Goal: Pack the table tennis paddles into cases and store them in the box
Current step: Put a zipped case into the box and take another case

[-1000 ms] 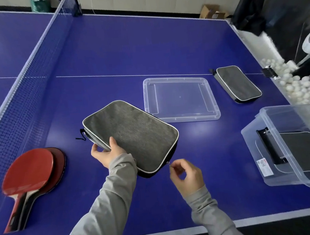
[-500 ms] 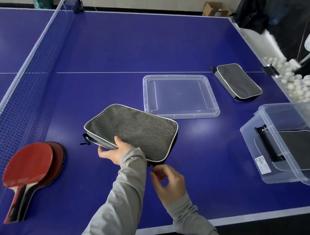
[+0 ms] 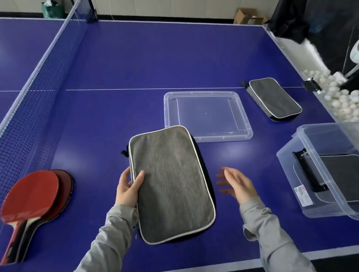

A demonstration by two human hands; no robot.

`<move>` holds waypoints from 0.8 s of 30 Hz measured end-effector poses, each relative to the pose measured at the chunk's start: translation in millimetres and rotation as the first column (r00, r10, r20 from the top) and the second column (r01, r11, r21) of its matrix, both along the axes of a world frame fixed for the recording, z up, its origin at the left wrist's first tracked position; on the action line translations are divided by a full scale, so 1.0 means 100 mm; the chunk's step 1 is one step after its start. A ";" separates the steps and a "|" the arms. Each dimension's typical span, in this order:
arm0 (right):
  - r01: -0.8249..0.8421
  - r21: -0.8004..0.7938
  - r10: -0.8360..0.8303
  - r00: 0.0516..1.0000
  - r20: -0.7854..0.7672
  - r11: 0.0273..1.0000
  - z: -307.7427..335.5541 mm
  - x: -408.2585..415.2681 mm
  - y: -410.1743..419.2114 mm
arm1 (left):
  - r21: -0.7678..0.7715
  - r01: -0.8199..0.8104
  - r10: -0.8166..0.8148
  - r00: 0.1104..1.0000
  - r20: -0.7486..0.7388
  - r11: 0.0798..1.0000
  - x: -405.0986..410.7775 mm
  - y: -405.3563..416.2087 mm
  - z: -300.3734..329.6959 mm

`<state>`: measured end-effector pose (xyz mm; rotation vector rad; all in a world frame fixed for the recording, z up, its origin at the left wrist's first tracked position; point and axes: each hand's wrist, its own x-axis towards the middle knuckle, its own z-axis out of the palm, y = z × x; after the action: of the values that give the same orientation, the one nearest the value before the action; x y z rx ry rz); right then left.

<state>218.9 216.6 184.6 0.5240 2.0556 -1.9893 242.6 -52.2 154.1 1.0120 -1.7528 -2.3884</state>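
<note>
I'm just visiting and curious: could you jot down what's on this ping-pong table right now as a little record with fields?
surface: blue table tennis table with net on the left
left hand: grips the left edge of the grey case
right hand: open, beside the case, not touching it
paddles: two, stacked, red rubber up, lying near the net, not yet packed
second case: closed, lying far right
box: clear plastic, open, one dark case inside
lid: lying flat behind the grey case

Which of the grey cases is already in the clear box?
The case at far right, lying inside the box; the other two are outside it.
</note>
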 end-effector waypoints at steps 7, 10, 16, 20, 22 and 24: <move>-0.192 -0.338 0.213 0.977 0.024 0.921 0.06 0.14 -0.14 | 0.107 0.191 -0.185 0.981 -0.060 0.976 0.02 0.18 -0.07; -0.158 -0.371 0.149 0.987 -0.052 0.915 0.10 0.20 -0.19 | 0.085 0.207 -0.205 0.978 -0.032 0.975 0.00 0.25 -0.07; -0.153 0.129 0.181 0.952 -0.247 0.980 0.21 0.24 -0.33 | -0.235 0.275 -0.260 0.961 0.093 0.932 -0.03 0.58 0.17; -0.053 0.484 0.248 0.904 -0.348 0.873 0.22 0.33 -0.44 | -0.158 0.361 -0.372 0.927 -0.043 0.919 0.10 0.93 0.58; -0.066 0.543 0.290 0.895 -0.339 0.837 0.24 0.40 -0.49 | -0.123 0.385 -0.397 0.914 -0.085 0.915 0.17 1.06 0.69; -0.069 0.585 0.318 0.887 -0.335 0.808 0.24 0.45 -0.52 | -0.145 0.353 -0.367 0.927 -0.081 0.924 0.19 1.11 0.73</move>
<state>263.6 164.3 208.5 -0.0590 2.8446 -1.4378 261.6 59.3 227.0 0.5733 -2.1801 -2.4246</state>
